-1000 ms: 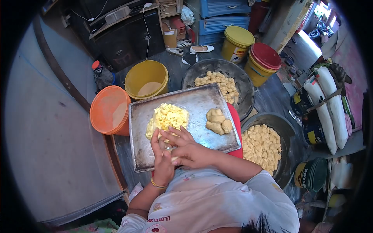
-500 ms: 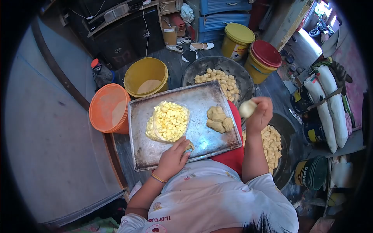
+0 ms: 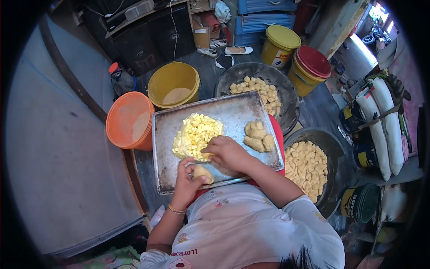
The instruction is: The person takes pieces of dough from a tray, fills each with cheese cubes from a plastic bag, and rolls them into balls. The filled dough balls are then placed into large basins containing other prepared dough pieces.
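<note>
With left fingers (image 3: 182, 167) closed around a dough lump (image 3: 204, 175), touching yellow cubes (image 3: 199, 130) just beyond and leftward of the nearer, bent right fingers (image 3: 213, 149), unclear whether pinching.

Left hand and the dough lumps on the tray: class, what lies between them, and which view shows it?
In the head view, from the left hand towards the dough lumps come its dough piece, then the right hand, over the tray.

Right fingers (image 3: 216, 149) partly hide the yellow cubes (image 3: 197, 132).
</note>
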{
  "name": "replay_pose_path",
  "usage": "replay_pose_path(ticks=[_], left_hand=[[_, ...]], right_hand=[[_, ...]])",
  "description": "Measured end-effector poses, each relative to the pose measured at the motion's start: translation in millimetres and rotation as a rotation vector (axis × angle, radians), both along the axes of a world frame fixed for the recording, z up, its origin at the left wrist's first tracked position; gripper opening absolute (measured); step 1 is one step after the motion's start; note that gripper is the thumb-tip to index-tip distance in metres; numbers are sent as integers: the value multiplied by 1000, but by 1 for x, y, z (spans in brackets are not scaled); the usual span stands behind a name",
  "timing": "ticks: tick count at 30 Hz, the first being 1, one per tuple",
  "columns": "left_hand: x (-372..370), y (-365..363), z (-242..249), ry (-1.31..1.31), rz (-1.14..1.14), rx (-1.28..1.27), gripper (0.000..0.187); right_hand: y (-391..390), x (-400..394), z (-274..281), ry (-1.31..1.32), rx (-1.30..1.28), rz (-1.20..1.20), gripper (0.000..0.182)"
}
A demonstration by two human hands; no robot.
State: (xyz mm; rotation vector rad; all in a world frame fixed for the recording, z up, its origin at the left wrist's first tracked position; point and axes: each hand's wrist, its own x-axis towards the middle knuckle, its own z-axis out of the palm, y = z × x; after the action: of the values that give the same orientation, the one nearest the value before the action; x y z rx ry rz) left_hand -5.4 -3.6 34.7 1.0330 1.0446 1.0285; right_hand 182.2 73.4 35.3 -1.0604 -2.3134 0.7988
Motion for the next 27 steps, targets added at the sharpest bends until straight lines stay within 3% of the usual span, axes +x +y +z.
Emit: replay_pose_path(ticks=[6,11,15,17,21,27], left_hand=[[-26,7,-2,-469,184,-174,28],[-29,10,-3,-564,179,-219,27],[-24,12,-2,-529,186,-187,32],[-20,12,-2,-527,196,-190,33],[-9,10,1,-554,156,-141,31],[1,12,12,-621,240,-98,39]], right_hand=[[-5,-19,-11,-78,89,-3,24],[-6,-17,-7,137,83,-86,14],[-7,-18,1,281,103,-203,16],[-15,-20,16,529,-75,-266,20],[-21,-24,23,543,71,-64,21],[-23,-24,32,354,196,-17,34]])
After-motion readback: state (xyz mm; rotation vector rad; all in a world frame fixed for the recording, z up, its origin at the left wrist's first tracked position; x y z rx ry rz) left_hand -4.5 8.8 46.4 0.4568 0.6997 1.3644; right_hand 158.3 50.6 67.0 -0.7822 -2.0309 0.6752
